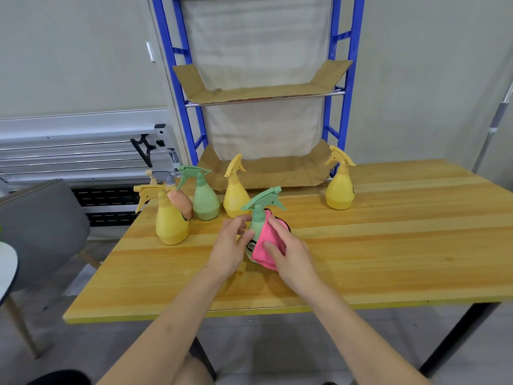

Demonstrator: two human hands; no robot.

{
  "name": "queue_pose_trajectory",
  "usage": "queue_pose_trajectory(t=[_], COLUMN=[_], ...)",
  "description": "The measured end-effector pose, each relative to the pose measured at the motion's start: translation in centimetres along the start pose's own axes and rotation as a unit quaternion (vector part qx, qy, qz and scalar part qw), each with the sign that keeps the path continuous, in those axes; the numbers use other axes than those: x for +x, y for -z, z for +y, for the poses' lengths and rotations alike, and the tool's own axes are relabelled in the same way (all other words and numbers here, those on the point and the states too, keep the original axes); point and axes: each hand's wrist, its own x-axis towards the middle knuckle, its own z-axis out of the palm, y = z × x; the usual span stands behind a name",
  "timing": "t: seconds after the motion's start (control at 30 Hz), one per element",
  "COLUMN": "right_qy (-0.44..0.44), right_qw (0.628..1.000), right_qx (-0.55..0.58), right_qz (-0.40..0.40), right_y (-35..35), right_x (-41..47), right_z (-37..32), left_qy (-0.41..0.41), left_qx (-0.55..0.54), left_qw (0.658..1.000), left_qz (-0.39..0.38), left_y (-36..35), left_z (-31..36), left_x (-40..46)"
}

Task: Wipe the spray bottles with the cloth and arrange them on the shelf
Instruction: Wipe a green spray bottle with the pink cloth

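Left hand (231,245) grips green bottle (256,232), contents unseen; right hand (288,251) presses pink cloth (268,245) on

Illumination is bright, even and diffuse, with no single source visible. Shadows are soft and short: a faint dark patch lies on the worktop (388,245) directly beneath the hands, and small contact shadows sit at the bases of the standing bottles. The worktop surface carries a mild sheen without harsh glare. Wide-angle distortion is pronounced: the blue shelf uprights (342,79) lean and bow, and the worktop edges splay toward the frame borders. Centre focus is adequate; fine detail is slightly soft, with mild smearing at the periphery.
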Motion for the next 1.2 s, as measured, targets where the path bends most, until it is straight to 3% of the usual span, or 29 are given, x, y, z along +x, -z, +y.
queue_pose_trajectory(t=[0.4,0.6,0.83,1.03,1.2], right_qy=[-0.011,0.016,0.014,-0.012,0.001], right_qw=[0.994,0.998,0.997,0.991,0.993], right_qx=[-0.075,-0.02,0.012,0.039,0.034], right_qz=[-0.077,-0.058,-0.069,-0.124,-0.11], right_y=[1.0,1.5,1.4,2.0,2.5], right_x=[2.0,-0.5,1.0,1.2,-0.2], right_z=[1.1,1.6,0.7,-0.1,0.2], left_qy=[0.038,0.016,-0.02,0.041,0.076], left_qx=[-0.042,-0.062,-0.004,-0.01,-0.153], left_qw=[0.998,0.997,0.999,0.999,0.983], left_qz=[0.026,-0.032,-0.045,0.023,0.062], left_y=[-1.2,-0.8,-0.5,-2.5,-3.2], left_z=[0.7,0.4,0.7,1.9,2.8], left_x=[0.2,0.2,0.2,-0.4,-0.4])
